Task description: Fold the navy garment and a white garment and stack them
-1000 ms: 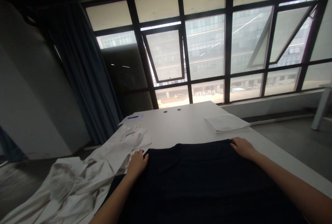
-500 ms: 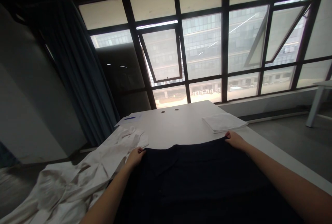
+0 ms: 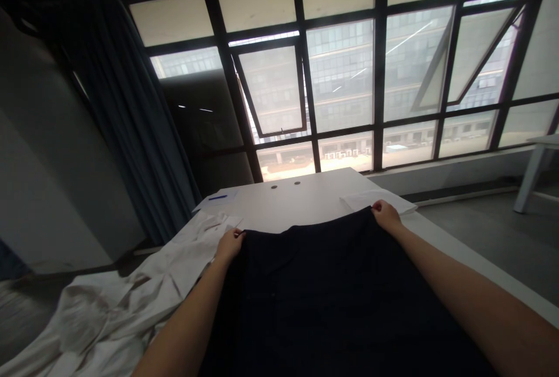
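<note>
A dark navy piece of cloth, apparently a garment (image 3: 323,289), is stretched between my two hands. My left hand (image 3: 230,244) pinches its far left corner, and my right hand (image 3: 386,216) pinches the far right corner. The top edge sags slightly between them, and the rest hangs toward me past the bottom of the view. Beside my left forearm lies a crumpled heap of whitish cloth (image 3: 105,307). Just beyond my right hand a folded white cloth (image 3: 358,199) rests on the table, partly covered by the hand and the dark fabric.
The white table (image 3: 305,199) runs toward the windows. On its far left lie a paper sheet (image 3: 229,201) and a blue pen (image 3: 217,197). Two small round dark discs (image 3: 297,183) sit near the far edge. A blue curtain (image 3: 135,126) hangs at left; another white table (image 3: 530,173) stands at right.
Both hands have risen and moved slightly away from me, lifting the dark cloth's top edge. The right hand has also shifted a little left and now overlaps the folded white cloth.
</note>
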A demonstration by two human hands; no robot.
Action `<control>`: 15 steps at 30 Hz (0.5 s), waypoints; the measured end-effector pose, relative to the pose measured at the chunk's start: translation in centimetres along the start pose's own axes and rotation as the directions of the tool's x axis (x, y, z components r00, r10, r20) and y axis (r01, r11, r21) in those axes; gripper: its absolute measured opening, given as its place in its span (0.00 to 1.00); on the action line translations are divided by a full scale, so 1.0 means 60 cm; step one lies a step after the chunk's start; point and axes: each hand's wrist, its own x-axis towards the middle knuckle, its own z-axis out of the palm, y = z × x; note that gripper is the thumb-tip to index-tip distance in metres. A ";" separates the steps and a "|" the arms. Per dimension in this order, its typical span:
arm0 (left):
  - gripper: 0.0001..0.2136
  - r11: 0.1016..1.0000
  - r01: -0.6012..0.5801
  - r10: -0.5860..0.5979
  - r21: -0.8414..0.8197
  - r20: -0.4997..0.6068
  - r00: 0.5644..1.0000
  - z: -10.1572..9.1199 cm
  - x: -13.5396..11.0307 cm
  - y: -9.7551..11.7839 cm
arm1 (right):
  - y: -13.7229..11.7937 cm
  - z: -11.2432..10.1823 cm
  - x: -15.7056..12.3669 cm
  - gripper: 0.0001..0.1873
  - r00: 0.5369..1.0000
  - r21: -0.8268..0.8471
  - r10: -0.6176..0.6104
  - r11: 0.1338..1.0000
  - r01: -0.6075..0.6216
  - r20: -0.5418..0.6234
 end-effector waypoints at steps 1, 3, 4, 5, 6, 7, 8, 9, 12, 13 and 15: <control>0.12 1.000 -0.005 0.005 0.026 -0.006 1.000 -0.004 -0.003 0.008 | -0.009 -0.002 -0.005 0.15 1.000 -0.019 -0.003 1.000 0.003 -0.001; 0.14 0.997 -0.017 0.019 0.078 -0.032 0.999 -0.009 -0.014 0.031 | -0.032 -0.004 -0.024 0.16 1.000 -0.063 -0.019 0.998 0.019 -0.009; 0.15 0.995 -0.031 0.036 0.098 -0.046 0.998 -0.007 -0.024 0.046 | -0.049 -0.002 -0.038 0.17 0.999 -0.083 -0.039 0.996 0.038 -0.012; 0.17 0.992 -0.056 0.063 0.113 -0.056 0.996 -0.003 -0.038 0.065 | -0.068 0.004 -0.057 0.17 0.997 -0.100 -0.071 0.993 0.070 -0.007; 0.18 0.988 -0.097 0.104 0.122 -0.053 0.993 0.005 -0.055 0.087 | -0.091 0.012 -0.080 0.18 0.993 -0.111 -0.114 0.987 0.114 0.009; 0.18 0.980 -0.158 0.163 0.122 -0.032 0.986 0.016 -0.077 0.111 | -0.116 0.024 -0.107 0.17 0.984 -0.113 -0.170 0.978 0.174 0.043; 0.18 0.966 -0.232 0.233 0.114 0.007 0.972 0.031 -0.103 0.135 | -0.141 0.038 -0.139 0.16 0.968 -0.106 -0.234 0.964 0.243 0.090; 0.19 0.946 -0.307 0.304 0.100 0.051 0.951 0.047 -0.134 0.159 | -0.165 0.054 -0.175 0.16 0.945 -0.091 -0.294 0.947 0.309 0.141; 0.23 0.870 -0.491 0.478 0.042 0.168 0.862 0.096 -0.238 0.206 | -0.215 0.100 -0.286 0.20 0.852 -0.026 -0.445 0.883 0.469 0.274; 0.26 0.837 -0.546 0.530 0.021 0.210 0.821 0.108 -0.270 0.210 | -0.221 0.111 -0.318 0.25 0.801 0.003 -0.501 0.848 0.529 0.329; 0.31 0.775 -0.632 0.603 -0.008 0.311 0.735 0.120 -0.320 0.201 | -0.215 0.120 -0.365 0.29 0.729 0.039 -0.538 0.815 0.578 0.423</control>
